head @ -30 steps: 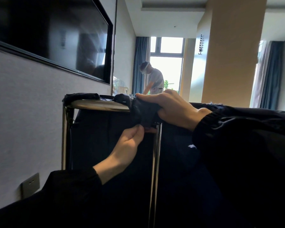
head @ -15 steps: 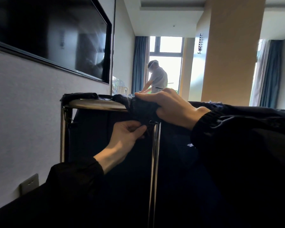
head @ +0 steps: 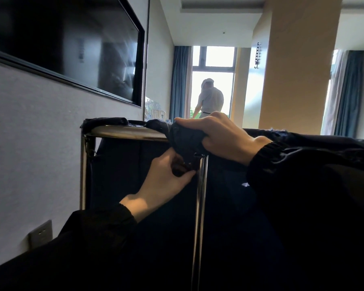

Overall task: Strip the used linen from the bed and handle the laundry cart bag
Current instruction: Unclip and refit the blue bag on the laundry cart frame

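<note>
A dark laundry cart bag (head: 124, 175) hangs inside a chrome cart frame (head: 200, 196), its rim folded over the top rail. My right hand (head: 221, 137) grips the bunched bag fabric at the near top corner of the frame. Just below it, my left hand (head: 166, 177) pinches a small dark strap or fastener of the bag beside the upright chrome post. The bed is out of view.
The cart stands against a grey wall with a wall-mounted television (head: 67, 45) above it and a socket (head: 40, 234) low down. Another person (head: 210, 99) stands by the far window with blue curtains. An orange pillar (head: 296, 64) rises on the right.
My left hand has risen from under the corner and closed its fingers on the bag's strap by the post. The far person has turned toward the window.
</note>
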